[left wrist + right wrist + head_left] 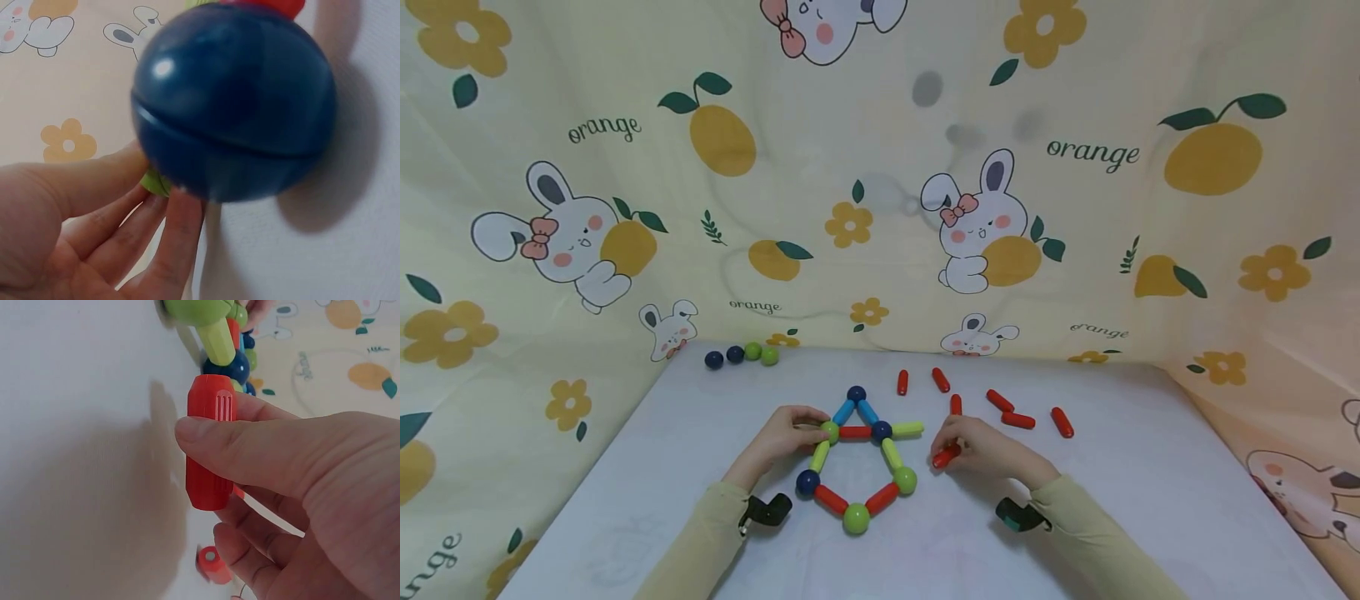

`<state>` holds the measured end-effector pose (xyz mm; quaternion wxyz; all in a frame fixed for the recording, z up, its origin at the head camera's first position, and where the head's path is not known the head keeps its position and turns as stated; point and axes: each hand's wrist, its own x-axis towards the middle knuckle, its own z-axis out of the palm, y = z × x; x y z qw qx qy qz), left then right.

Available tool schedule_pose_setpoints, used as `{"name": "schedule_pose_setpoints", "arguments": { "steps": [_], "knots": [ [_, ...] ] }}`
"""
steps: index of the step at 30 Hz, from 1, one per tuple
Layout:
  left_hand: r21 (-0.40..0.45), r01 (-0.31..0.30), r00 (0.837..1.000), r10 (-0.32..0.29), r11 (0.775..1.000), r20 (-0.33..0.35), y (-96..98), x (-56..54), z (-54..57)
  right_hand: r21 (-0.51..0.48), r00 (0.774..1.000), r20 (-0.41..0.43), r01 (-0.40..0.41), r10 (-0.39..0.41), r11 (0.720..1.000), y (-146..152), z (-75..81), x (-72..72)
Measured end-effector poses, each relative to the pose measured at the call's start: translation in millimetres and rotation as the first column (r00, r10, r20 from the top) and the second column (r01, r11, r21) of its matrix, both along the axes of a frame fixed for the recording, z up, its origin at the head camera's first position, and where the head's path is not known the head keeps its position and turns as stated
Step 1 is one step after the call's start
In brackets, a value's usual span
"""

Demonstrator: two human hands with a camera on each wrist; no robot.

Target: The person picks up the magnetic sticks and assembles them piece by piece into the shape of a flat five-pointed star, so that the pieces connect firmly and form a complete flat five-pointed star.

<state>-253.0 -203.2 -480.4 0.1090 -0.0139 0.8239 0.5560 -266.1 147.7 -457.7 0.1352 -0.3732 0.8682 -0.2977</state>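
Balls and rods form a frame on the table, a triangle above a pentagon. My left hand [782, 437] pinches the green ball [830, 432] at its left corner. In the left wrist view a dark blue ball [234, 106] hides much of that hold. Between thumb and fingers, my right hand [988, 450] pinches a red rod [203, 484], held to the right of the frame and apart from it. A light green rod [909, 428] sticks out rightward from the dark blue ball [882, 431] at the triangle's right corner.
Several loose red rods, among them one at the right [1062, 422], lie behind and beyond my right hand. At the back left stand two dark blue balls [714, 360] and two green balls [769, 356]. A printed cloth [865, 275] hangs behind the white table [625, 517].
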Motion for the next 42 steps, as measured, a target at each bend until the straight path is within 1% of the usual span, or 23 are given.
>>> {"name": "schedule_pose_setpoints", "arguments": {
  "steps": [10, 19, 24, 27, 36, 37, 42],
  "knots": [
    [-0.001, 0.000, 1.000, 0.000, 1.000, -0.003, 0.4, 1.7, 0.5, -0.008, 1.000, 0.000, -0.023, 0.023, 1.000, -7, 0.9, 3.4],
    [-0.003, 0.007, 1.000, -0.007, 1.000, -0.005, -1.5, 0.7, -1.1, -0.012, 0.998, -0.018, -0.055, 0.055, 0.998, -21, -6.2, 4.8],
    [0.002, 0.008, 1.000, -0.008, 1.000, -0.003, -1.4, 0.6, -0.3, 0.026, 0.999, -0.022, -0.042, 0.043, 0.999, -31, -9.2, 5.7],
    [0.006, 0.011, 1.000, -0.011, 1.000, -0.001, -1.1, 0.7, 0.6, 0.041, 0.998, -0.044, -0.038, 0.040, 0.998, -35, -10.2, 6.3],
    [0.005, 0.016, 1.000, -0.016, 1.000, -0.003, -0.8, 0.7, 1.0, 0.031, 0.996, -0.080, -0.023, 0.026, 0.999, -31, -10.3, 7.2],
    [0.005, 0.016, 1.000, -0.016, 1.000, -0.002, -0.9, 0.6, 1.1, 0.029, 0.996, -0.081, -0.025, 0.027, 0.999, -31, -10.2, 7.0],
    [0.010, 0.019, 1.000, -0.019, 1.000, 0.001, -1.1, 0.0, 0.3, 0.007, 0.999, -0.023, -0.027, 0.027, 1.000, -30, -8.8, 7.0]
  ]
}}
